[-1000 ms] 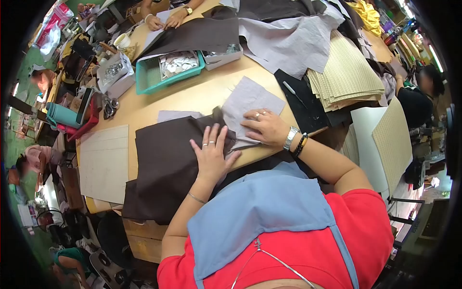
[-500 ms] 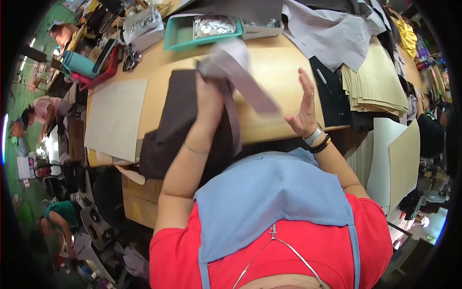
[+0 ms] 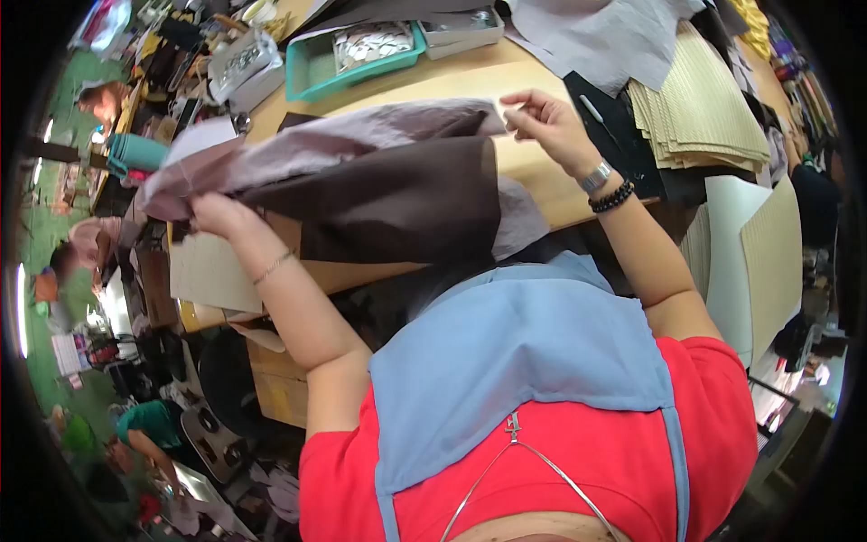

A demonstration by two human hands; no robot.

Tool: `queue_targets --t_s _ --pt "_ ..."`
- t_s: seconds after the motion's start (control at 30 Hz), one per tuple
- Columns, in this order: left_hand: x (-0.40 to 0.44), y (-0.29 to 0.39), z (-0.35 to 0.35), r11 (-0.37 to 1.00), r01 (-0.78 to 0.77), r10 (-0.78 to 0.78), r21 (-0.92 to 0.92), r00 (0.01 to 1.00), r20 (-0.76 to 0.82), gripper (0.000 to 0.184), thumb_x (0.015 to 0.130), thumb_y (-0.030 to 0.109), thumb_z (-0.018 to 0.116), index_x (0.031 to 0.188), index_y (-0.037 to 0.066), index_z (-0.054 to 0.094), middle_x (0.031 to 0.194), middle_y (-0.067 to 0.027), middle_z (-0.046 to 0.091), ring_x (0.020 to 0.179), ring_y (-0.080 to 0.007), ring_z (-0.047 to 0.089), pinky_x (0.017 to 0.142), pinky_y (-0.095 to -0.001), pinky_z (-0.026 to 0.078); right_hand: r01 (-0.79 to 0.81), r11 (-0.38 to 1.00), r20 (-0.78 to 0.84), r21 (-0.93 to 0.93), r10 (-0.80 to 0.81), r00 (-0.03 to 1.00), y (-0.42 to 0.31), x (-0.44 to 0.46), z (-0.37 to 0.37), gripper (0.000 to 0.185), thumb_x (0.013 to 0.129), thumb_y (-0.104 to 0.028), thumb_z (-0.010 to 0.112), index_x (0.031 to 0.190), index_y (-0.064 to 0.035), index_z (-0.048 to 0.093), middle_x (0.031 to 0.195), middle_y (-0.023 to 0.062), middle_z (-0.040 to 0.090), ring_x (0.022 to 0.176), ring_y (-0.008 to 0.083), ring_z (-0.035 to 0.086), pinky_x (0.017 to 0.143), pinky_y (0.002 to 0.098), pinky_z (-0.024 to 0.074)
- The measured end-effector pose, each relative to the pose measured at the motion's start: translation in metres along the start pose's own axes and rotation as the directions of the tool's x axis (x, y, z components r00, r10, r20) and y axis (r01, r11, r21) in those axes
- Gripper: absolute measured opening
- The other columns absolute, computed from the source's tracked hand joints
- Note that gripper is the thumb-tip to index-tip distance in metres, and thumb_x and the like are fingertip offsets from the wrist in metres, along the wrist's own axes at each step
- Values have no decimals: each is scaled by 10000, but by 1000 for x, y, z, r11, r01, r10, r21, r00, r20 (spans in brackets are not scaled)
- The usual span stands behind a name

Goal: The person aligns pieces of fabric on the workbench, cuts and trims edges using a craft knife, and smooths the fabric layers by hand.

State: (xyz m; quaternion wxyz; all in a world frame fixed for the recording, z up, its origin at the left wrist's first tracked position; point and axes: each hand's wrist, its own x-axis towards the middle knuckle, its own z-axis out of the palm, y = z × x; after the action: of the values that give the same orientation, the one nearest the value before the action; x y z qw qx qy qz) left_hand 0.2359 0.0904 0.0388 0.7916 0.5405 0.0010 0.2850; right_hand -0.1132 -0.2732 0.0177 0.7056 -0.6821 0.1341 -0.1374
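A large piece of fabric [image 3: 397,194], dark brown on one face and pale lilac-grey on the other, stretches across the front of the table. My left hand [image 3: 224,217] is closed around its left end, where the cloth bunches and hangs over. At the far right end, my right hand [image 3: 553,131] has its fingers curled in a pinch at the fabric's upper corner. The cloth between my hands is lifted and folded, its pale side showing along the top. A pale flap sticks out below its right edge.
Behind the fabric stands a teal tray [image 3: 312,86] of small pale pieces. To the right lie a black mat [image 3: 623,149] with a pen-like tool and stacked textured cream sheets [image 3: 695,117]. A pale board [image 3: 212,275] lies front left, near a teal bottle [image 3: 135,154]. Other people work at left.
My left hand has swung left with the fabric, spreading it sideways across the table. My right hand has gone from spread open to a pinch at the fabric's corner, moving up and slightly left.
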Motion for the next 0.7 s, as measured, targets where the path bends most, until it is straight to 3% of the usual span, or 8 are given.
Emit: queue_targets --t_s 0.1,0.17,0.23,0.33,0.47,0.57,0.6,0.7 --pt "-92 67 20 927 64 49 369 956 -289 711 893 79 618 1448 -54 196 1449 -285 301 1270 -359 458 1053 -454 435 66 975 -185 -213 -106 977 10 0 -13 280 954 -215 639 1152 -17 643 936 24 674 819 71 593 761 237 492" --pt "-96 31 -9 724 -390 307 569 921 241 785 898 193 680 1453 -74 194 1481 -290 255 1350 -362 361 1140 -436 296 -22 930 -125 -367 -26 992 16 -8 -16 307 973 -217 611 1191 -2 619 955 2 653 850 85 599 815 248 492" --pt "-136 34 2 700 -580 294 417 766 572 606 903 281 682 1374 -4 429 1420 -225 431 1329 -348 405 1103 -432 316 -52 846 -46 -530 33 998 21 -19 -8 339 935 -290 651 1104 3 668 944 64 669 875 166 632 832 284 496" --pt "-199 61 16 672 -684 -20 285 368 930 493 869 449 682 1247 142 608 1416 -110 501 1418 -360 315 1109 -674 105 59 681 90 -730 11 996 13 -38 14 366 871 -359 704 972 -8 700 939 154 669 886 242 651 813 325 507" --pt "-241 77 27 601 -787 -140 137 64 988 416 827 388 713 1181 182 640 1338 -48 570 1317 -286 462 1097 -696 146 412 542 327 -733 -251 911 27 -43 14 251 891 -268 692 882 -21 650 838 114 660 738 198 634 697 322 508" --pt "-243 84 31 663 -741 -236 107 -71 969 366 817 323 718 1143 169 655 1256 -36 613 1187 -237 564 1091 -665 227 -18 882 135 -472 93 986 -3 -40 6 172 873 -187 690 915 -28 643 797 81 668 723 177 632 695 310 515" --pt "-241 85 31 660 -744 -258 101 -99 961 349 814 306 719 1128 163 660 1224 -33 626 1142 -224 587 1087 -652 252 74 865 137 -497 -6 991 -8 -34 -3 100 903 -107 662 934 -25 616 773 12 621 729 67 559 681 243 476" --pt "-236 101 42 687 -704 -438 181 -201 876 330 832 309 711 1081 97 664 1132 -78 652 1071 -257 610 1060 -500 377 135 735 32 -664 -152 988 -43 -22 -25 131 879 -115 692 939 -22 623 798 55 667 716 90 618 644 258 490"
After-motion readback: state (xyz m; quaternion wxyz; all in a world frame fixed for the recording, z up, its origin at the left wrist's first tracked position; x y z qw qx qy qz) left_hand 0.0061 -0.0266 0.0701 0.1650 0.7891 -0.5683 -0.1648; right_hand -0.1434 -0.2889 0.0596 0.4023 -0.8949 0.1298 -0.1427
